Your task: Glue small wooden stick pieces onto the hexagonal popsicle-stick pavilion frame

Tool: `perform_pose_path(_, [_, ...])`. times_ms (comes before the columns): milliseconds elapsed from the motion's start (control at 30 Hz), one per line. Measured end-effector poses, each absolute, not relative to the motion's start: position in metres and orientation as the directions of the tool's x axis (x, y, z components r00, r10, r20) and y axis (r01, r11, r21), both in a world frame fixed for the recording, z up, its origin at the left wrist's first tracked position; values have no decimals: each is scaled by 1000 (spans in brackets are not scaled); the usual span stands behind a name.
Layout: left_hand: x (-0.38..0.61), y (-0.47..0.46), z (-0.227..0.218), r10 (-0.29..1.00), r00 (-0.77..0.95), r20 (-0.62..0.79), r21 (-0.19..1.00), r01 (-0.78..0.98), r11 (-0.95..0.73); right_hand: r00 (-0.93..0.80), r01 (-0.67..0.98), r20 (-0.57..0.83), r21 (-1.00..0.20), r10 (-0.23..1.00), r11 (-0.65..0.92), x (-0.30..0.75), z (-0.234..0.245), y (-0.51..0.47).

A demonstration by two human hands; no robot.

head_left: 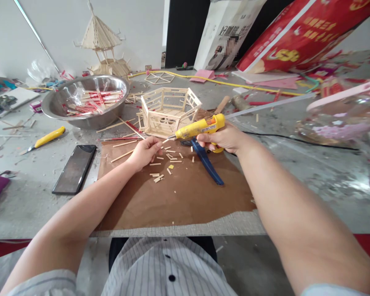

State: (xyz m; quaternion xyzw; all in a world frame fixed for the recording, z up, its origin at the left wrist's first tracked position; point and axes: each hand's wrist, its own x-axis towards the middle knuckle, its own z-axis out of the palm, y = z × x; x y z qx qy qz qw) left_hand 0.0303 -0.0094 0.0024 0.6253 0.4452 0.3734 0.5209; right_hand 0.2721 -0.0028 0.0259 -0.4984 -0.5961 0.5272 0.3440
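Note:
My right hand (226, 139) is wrapped round a yellow hot glue gun (197, 126), its nozzle pointing left. A clear glue stick (265, 106) runs out of the gun's back end. Between the pinched fingers of my left hand (144, 152) is a short wooden stick (165, 142), close to the nozzle; whether they touch I cannot tell. Behind the gun stands a six-sided frame (169, 109) built of thin wooden sticks. Under my hands, several cut stick pieces (169, 156) lie scattered on a brown sheet (172, 205), beside a blue-handled cutter (208, 164).
A steel bowl (89, 121) holds wrapped sticks at the back left, with a roofed stick model (101, 39) behind it. Left of the sheet lie a phone (74, 168) and a yellow utility knife (49, 137). A black cable (296, 141) crosses the right side.

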Motion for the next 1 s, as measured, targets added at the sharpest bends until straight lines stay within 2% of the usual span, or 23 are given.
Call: perform_pose_path(1000, [30,-9,2,950,312,1,989,139,-47,-244,217,-120,-974,962,-66,272,28,-4])
